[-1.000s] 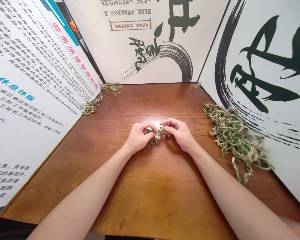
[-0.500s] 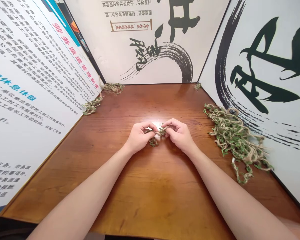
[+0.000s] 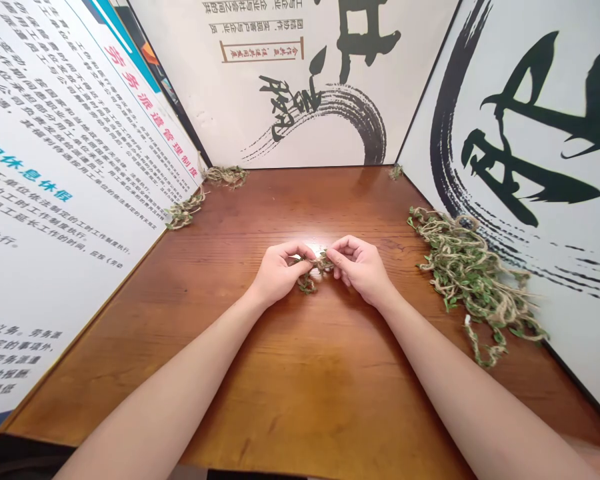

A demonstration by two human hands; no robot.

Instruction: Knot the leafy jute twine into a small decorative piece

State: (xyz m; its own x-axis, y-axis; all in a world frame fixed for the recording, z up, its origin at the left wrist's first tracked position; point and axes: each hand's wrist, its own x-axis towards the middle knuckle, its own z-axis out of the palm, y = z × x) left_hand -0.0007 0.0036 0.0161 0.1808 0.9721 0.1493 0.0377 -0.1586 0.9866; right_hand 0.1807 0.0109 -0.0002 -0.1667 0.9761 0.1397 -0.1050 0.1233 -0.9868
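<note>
- Twine piece (image 3: 314, 267): tan fibres, small green leaves spaced along them.
- Twine pile (image 3: 473, 280): same tan and green, mottled, dense tangle.
- Small clump (image 3: 225, 176): paler tan, dull green flecks.
- Worktop (image 3: 300, 400): reddish-brown wood, darker streaked grain, more amber nearer the front; white glare patch at centre.
- Left panel (image 3: 55, 200): white; rows of dark grey text, one red heading, one blue heading, teal band along top.
- Back panel (image 3: 220, 113): off-white; black brush calligraphy, ring-shaped dry-brush stroke.
- Right panel (image 3: 555, 267): pale grey-white; large black brush strokes, streaky edges.
</note>
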